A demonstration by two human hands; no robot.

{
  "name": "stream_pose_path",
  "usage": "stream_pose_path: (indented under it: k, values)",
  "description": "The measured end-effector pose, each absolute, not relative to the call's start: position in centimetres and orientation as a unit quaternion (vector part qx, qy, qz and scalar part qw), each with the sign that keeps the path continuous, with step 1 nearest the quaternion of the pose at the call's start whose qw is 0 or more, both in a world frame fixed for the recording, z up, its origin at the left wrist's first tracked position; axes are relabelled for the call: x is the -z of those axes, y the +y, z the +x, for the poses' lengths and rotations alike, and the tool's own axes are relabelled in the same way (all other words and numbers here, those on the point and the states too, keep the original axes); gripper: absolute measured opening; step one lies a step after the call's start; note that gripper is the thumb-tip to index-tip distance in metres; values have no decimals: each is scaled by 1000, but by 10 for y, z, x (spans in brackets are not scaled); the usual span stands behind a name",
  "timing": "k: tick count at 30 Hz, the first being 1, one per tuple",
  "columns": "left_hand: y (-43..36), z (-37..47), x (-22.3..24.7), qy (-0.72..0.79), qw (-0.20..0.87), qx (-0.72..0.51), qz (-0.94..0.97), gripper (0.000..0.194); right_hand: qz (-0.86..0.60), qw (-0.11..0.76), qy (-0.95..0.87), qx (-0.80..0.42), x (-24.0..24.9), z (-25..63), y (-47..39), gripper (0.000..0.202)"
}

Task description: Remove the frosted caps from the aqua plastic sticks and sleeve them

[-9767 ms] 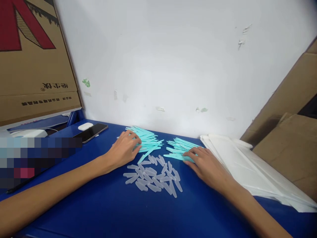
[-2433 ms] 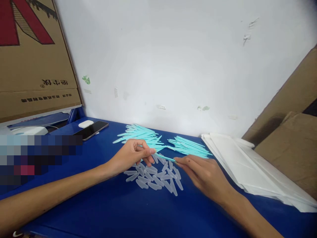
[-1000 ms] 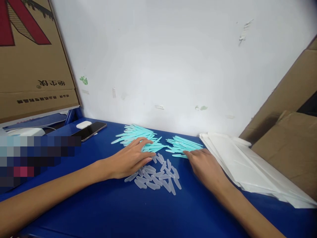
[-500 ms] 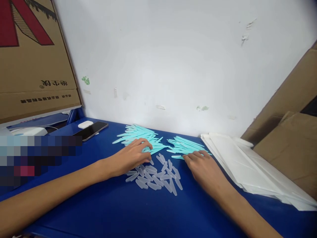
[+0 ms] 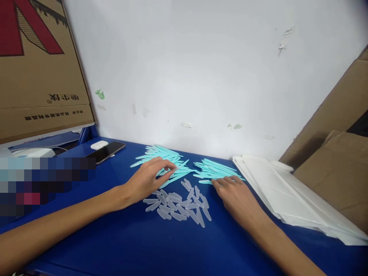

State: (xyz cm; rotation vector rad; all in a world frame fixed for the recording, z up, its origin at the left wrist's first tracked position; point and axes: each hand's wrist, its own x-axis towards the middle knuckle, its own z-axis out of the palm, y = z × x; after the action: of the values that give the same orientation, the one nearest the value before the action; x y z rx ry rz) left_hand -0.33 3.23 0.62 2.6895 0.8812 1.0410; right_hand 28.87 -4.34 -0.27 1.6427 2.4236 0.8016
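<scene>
Translucent piece [image 5: 176,169] between pinched left fingers [image 5: 165,178]; turquoise stick [image 5: 205,181] at right fingers [image 5: 217,184], grip unclear.

Sticks [image 5: 161,152] lay near the table's [image 5: 178,253] back edge, caps [image 5: 174,197] before them, a phone [image 5: 107,152] toward the back-left corner, sheets [image 5: 267,188] right.

1 head-worn view looks forward and down, close over the blue table [image 5: 172,249], toward the white wall [image 5: 186,76].

Free running along the near counter [image 5: 178,249], between left forearm [image 5: 74,218] and right forearm [image 5: 276,239]! Farther in, plastic pieces [image 5: 178,216] bar the middle, then two bunches of sticks [image 5: 215,167], then the wall [image 5: 186,76]; white sheets [image 5: 264,188] hem the right, a phone [image 5: 107,152] the left.
</scene>
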Motion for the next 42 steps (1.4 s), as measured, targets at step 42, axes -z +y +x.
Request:
stream_pose_path:
  k: [42]
  values:
    - [12, 11, -18, 348, 444, -347, 750, 33, 446, -59, 849, -276, -6, 273, -60, 38]
